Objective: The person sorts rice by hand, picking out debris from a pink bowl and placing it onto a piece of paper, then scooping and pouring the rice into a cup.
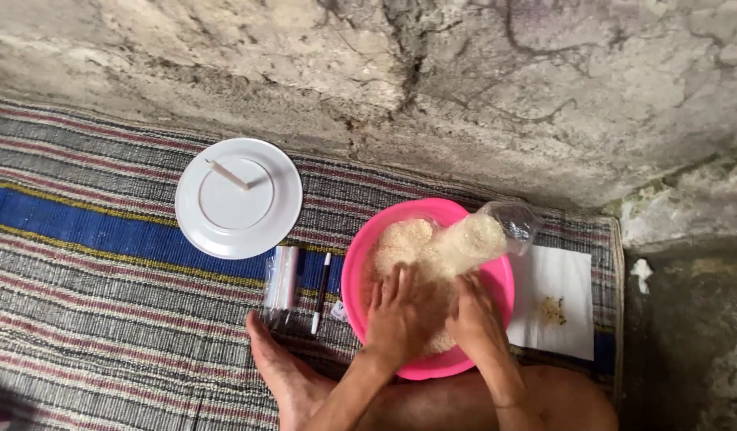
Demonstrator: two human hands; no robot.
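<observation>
Left hand spread flat on rice in pink bowl, right hand gripping clear rice-filled bag

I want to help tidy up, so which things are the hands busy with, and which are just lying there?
In use:
- pink bowl of rice
- clear plastic bag with rice in it
- left hand and right hand, both in the bowl

Lying about:
- white plate with a small stick
- pen
- small clear packet
- white paper with some bits on it
- striped mat

Hands cover part of the rice; right fingers perhaps grip the bag.
</observation>
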